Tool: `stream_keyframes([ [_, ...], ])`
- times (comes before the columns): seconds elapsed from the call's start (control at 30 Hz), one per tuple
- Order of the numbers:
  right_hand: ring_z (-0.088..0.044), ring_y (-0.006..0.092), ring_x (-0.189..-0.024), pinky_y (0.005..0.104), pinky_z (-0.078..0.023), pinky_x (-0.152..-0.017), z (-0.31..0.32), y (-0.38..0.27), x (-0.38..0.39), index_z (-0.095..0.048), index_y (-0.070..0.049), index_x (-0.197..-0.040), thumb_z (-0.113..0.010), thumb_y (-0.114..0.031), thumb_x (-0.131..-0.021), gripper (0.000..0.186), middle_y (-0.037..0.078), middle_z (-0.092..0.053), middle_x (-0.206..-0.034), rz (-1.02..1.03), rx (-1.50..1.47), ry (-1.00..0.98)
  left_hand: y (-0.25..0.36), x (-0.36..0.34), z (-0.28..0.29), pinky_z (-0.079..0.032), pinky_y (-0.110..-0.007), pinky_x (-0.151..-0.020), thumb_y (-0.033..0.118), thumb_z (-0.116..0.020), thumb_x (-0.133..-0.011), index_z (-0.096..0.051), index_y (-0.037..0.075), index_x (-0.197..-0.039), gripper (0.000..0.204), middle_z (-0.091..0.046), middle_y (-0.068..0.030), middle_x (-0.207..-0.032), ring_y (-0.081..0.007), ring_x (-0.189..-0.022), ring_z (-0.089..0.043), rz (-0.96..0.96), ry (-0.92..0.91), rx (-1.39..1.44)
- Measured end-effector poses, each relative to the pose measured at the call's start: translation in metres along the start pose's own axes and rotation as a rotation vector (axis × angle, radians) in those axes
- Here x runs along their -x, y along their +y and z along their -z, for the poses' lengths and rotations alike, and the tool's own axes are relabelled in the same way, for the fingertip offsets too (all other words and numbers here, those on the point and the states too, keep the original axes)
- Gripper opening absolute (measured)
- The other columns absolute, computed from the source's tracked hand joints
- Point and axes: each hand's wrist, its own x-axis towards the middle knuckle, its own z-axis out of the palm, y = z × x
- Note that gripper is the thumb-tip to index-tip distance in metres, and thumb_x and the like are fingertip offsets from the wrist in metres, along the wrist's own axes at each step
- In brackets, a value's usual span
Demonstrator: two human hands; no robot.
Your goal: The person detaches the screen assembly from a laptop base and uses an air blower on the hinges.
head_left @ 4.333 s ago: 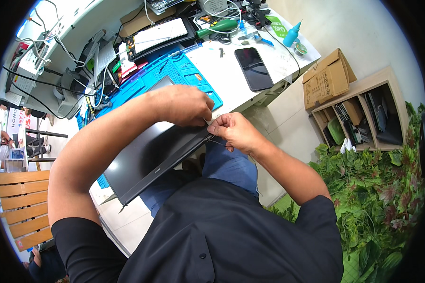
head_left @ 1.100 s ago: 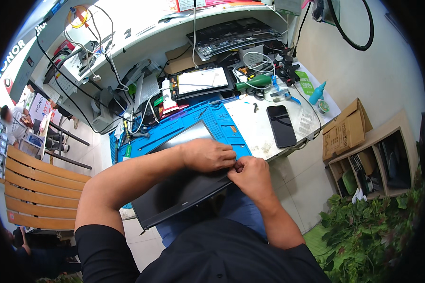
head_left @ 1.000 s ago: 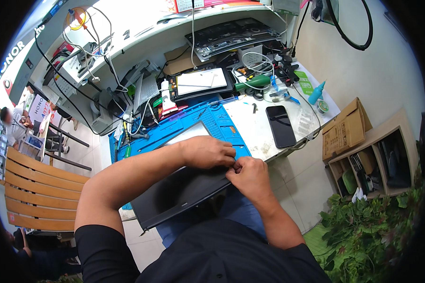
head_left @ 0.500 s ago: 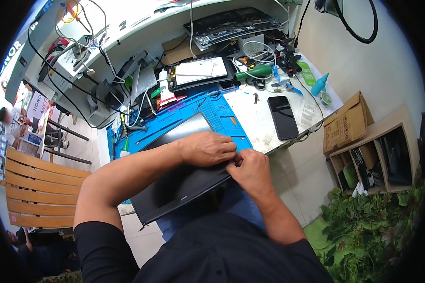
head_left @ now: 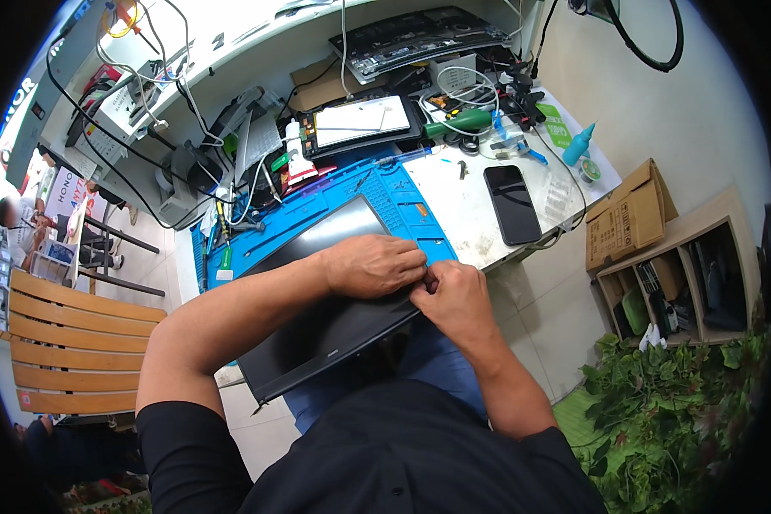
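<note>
A black laptop screen panel lies tilted across the edge of the blue work mat, above my lap. At its right corner my left hand is curled over the panel, fingertips closed beside my right hand. My right hand's thumb and fingers pinch at that same corner, touching my left fingers. Whatever small piece the two hands grip there is hidden by the fingers.
A phone lies on the white bench, near a teal bottle. Behind are electronics, cables and an open laptop base. A cardboard box sits on a cubby shelf at right; a wooden chair stands left, people beyond.
The view has tilted since the earliest frame, showing more of the upper shelf. Both hands stay closed at the panel's right corner, with only slight finger and wrist shifts over the last second.
</note>
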Motion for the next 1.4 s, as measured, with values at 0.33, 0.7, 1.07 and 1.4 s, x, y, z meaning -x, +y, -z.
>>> stream_keyframes([
  [0.33,-0.072,0.0402,-0.072,0.0484,-0.058,-0.070,-0.002,0.000,-0.004,-0.068,0.002,-0.072,-0.076,-0.015,-0.078,0.020,0.021,-0.071,-0.074,0.040,0.015,0.051,-0.002,0.003,-0.001,-0.060,-0.035,-0.087,0.016,-0.066,-0.088,-0.070,0.003,-0.112,0.027,-0.065,-0.0087,-0.116,-0.0246,-0.108,-0.067,0.021,0.023,0.006],
  [0.7,-0.073,0.0463,-0.081,0.0524,-0.060,-0.080,0.004,-0.007,-0.005,-0.074,0.006,-0.081,-0.073,-0.014,-0.085,0.020,0.026,-0.075,-0.086,-0.037,0.032,-0.050,-0.015,0.020,0.023,-0.059,-0.038,-0.086,0.007,-0.076,-0.092,-0.074,0.010,-0.121,0.030,-0.073,-0.0074,-0.112,-0.0288,-0.103,-0.070,0.373,0.201,0.013],
  [1.07,-0.074,0.0449,-0.077,0.0516,-0.062,-0.077,-0.004,-0.001,-0.005,-0.074,0.006,-0.080,-0.071,-0.011,-0.085,0.019,0.026,-0.073,-0.083,0.107,0.071,0.011,0.016,0.039,0.014,-0.059,-0.038,-0.084,0.012,-0.081,-0.090,-0.078,0.011,-0.110,0.021,-0.073,-0.0062,-0.106,-0.0291,-0.099,-0.070,0.509,0.265,0.085],
  [1.4,-0.075,0.0421,-0.078,0.0503,-0.062,-0.078,-0.003,0.001,-0.007,-0.074,0.004,-0.082,-0.070,-0.013,-0.084,0.018,0.024,-0.075,-0.084,0.147,0.094,-0.007,0.007,0.009,0.008,-0.059,-0.039,-0.089,0.010,-0.078,-0.084,-0.078,0.009,-0.110,0.027,-0.072,-0.0066,-0.114,-0.0267,-0.108,-0.069,0.233,0.124,0.101],
])
